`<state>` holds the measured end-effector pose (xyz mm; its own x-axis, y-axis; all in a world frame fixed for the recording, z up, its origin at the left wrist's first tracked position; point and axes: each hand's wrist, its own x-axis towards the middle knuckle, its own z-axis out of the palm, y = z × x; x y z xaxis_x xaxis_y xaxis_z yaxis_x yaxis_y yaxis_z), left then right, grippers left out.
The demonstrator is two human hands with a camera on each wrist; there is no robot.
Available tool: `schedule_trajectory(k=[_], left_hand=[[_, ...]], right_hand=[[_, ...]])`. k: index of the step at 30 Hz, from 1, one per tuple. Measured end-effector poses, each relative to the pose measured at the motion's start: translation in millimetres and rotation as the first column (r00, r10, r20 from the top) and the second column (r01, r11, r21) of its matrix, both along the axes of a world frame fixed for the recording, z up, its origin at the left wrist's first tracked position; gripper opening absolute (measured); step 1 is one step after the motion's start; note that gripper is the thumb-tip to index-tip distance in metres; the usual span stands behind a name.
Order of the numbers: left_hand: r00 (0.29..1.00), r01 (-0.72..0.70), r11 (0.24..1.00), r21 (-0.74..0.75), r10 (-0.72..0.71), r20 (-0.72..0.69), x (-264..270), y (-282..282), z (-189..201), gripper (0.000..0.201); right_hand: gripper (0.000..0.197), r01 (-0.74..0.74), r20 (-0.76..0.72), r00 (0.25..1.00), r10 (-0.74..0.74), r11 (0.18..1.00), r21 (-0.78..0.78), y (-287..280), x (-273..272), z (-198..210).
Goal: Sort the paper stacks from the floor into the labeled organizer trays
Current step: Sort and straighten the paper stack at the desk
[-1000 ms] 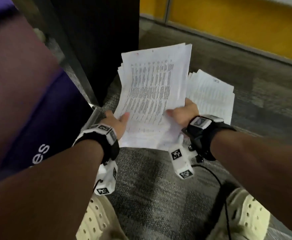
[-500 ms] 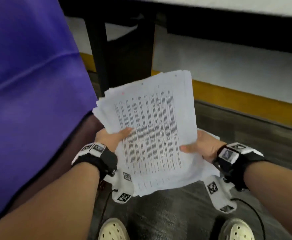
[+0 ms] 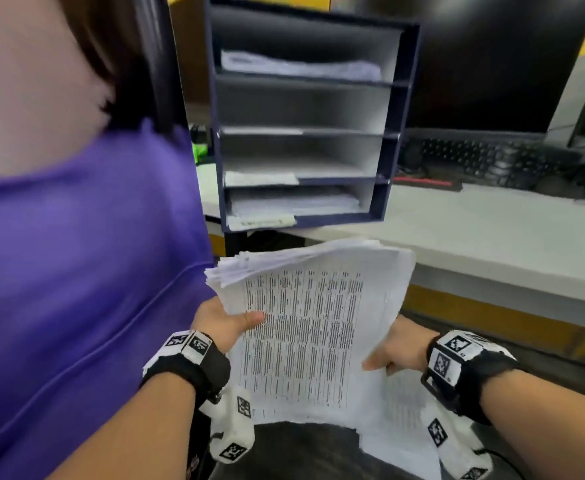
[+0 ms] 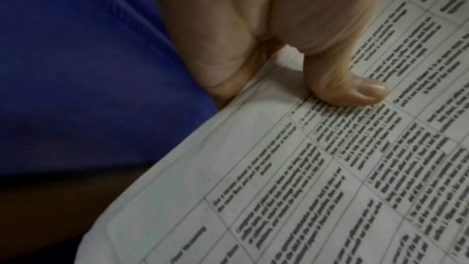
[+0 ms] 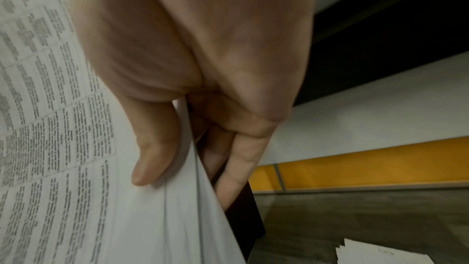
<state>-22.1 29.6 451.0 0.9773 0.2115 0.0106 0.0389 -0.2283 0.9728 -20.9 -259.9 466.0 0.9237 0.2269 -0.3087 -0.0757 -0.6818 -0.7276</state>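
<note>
paper stack [image 3: 304, 327] sitting lower centre of the head view, fanned, hanging between both hands | left hand [image 3: 220, 322] gripping its left edge, thumb on top | right hand [image 3: 400, 348] pinching its right edge | organizer [image 3: 393, 188] standing on the counter [image 3: 474, 237] above it, top and bottom trays holding papers

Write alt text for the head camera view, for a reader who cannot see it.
Two hands, left hand and right hand, hold a paper stack printed with a table, thumbs on top, in front of a dark organizer on a white desk. Its top and bottom trays hold papers. A person in a purple shirt stands at left.
</note>
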Motion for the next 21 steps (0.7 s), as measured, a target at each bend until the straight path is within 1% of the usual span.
schedule_trajectory(k=[2,5,7,9,11,13,17,19,21], left_hand=[[0.999,0.011,1.000,-0.004,-0.010,0.039,-8,-2,34,0.024],[0.993,0.013,1.000,-0.006,-0.012,0.118,-15,-9,81,0.031],[0.981,0.023,1.000,0.009,-0.024,0.191,-16,-20,119,0.022],[0.963,0.021,0.999,0.043,-0.032,0.268,-15,-35,155,0.019],[0.935,0.040,0.998,0.058,-0.058,0.351,-14,-58,190,0.028],[0.904,0.076,0.997,0.025,-0.079,0.420,-14,-85,221,0.033],[0.849,0.127,0.991,-0.038,-0.089,0.520,-7,-142,263,0.027],[0.825,0.126,0.991,-0.054,-0.075,0.560,0,-169,274,0.027],[0.815,0.114,0.991,-0.066,-0.055,0.576,9,-192,281,0.030]], right_hand=[[0.041,-0.009,0.030,1.000,0.007,0.999,0.041,-2,-7,29],[0.039,-0.007,0.092,0.996,0.001,0.998,0.068,-7,-16,73],[0.037,0.013,0.141,0.990,-0.026,0.996,0.093,-15,-22,103],[0.038,0.058,0.230,0.969,-0.086,0.991,0.122,-26,-29,134],[0.040,0.115,0.295,0.942,-0.159,0.980,0.161,-44,-37,163],[0.043,0.166,0.332,0.915,-0.229,0.964,0.207,-65,-42,190],[0.041,0.255,0.424,0.836,-0.347,0.931,0.260,-110,-48,238],[0.039,0.281,0.472,0.790,-0.391,0.916,0.288,-131,-46,255],[0.039,0.308,0.509,0.738,-0.444,0.892,0.332,-147,-41,264]])
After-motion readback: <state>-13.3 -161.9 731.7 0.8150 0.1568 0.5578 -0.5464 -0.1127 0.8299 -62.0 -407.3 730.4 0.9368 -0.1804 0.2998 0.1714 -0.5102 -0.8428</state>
